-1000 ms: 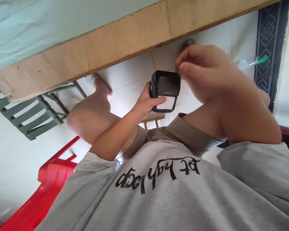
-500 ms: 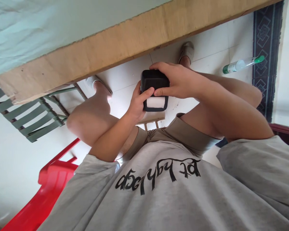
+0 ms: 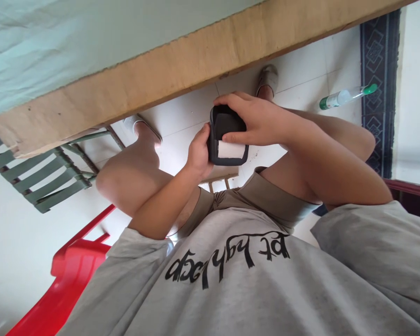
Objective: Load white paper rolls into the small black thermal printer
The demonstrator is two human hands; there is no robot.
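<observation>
left hand point(image 3: 199, 153): thumb moved off front, grip round black device point(image 3: 227, 124) | right hand point(image 3: 261, 120): still clasping it

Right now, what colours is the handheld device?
The device is black with a white panel, clearest in the head view.

Ahead of the box point(image 3: 227, 122), the table edge point(image 3: 196, 60) bars my way, with a strip of floor point(image 3: 182, 117) showing between them. The left leg point(image 3: 129, 170) and right leg point(image 3: 343, 127) wall off my sides; I could reach down between those. A stool point(image 3: 70, 164) obstructs beyond the left leg; past the right lies a bottle point(image 3: 343, 97).
</observation>
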